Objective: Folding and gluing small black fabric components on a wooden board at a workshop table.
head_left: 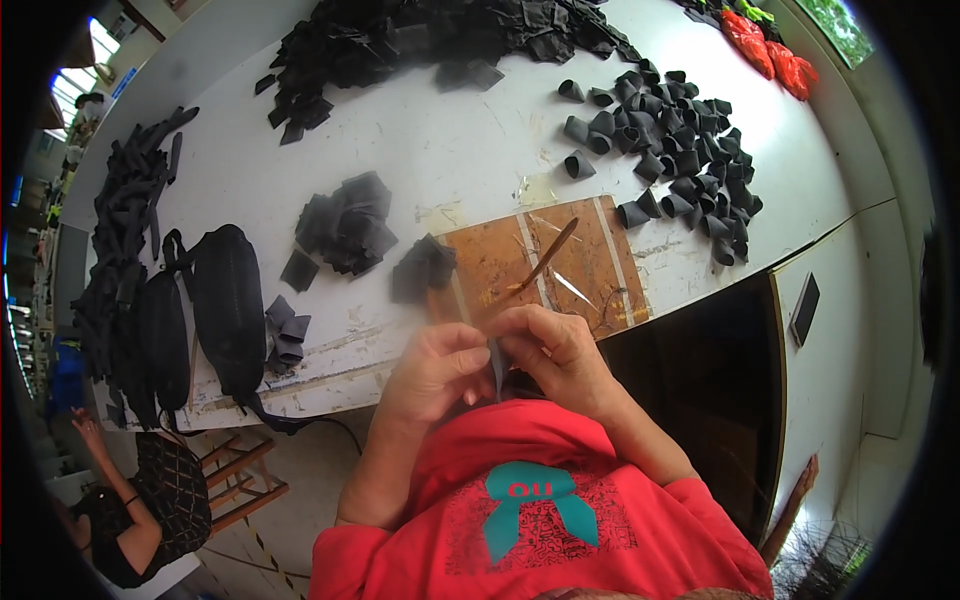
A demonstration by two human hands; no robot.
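Observation:
Close in front of my red shirt, my left hand (440,368) and my right hand (556,352) meet with bent, pinching fingers. Between them hangs a small dark grey fabric piece (496,368), partly hidden by the fingers. Just beyond lies a worn brown wooden board (600,250) with pale tape strips. A slim, curved brown stick (548,258) slants over the board towards my right hand; its near end is hard to make out. At the board's left edge sits a small pile of flat dark fabric pieces (424,268).
Another stack of flat pieces (350,225) lies farther left, near black pouches (228,310) and a long heap of dark strips (115,270). Rolled black tubes (690,150) cover the far right. A large black pile (400,50) fills the back. Another person (150,500) is at lower left.

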